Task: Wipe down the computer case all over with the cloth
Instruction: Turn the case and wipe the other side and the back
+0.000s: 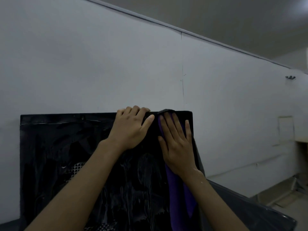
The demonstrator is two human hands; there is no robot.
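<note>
Your left hand (131, 130) grips the computer case (66, 147) by its top edge, fingers curled over. Your right hand (176, 147) lies just beside it, straight fingers pressing the cloth (178, 194) flat underneath.

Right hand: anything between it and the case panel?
Yes, the purple cloth: the right hand presses it flat against the computer case, seen in the head view.

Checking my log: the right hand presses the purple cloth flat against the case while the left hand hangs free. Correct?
No: the head view shows the left hand gripping the top edge of the computer case; the right hand does press the purple cloth flat.
</note>
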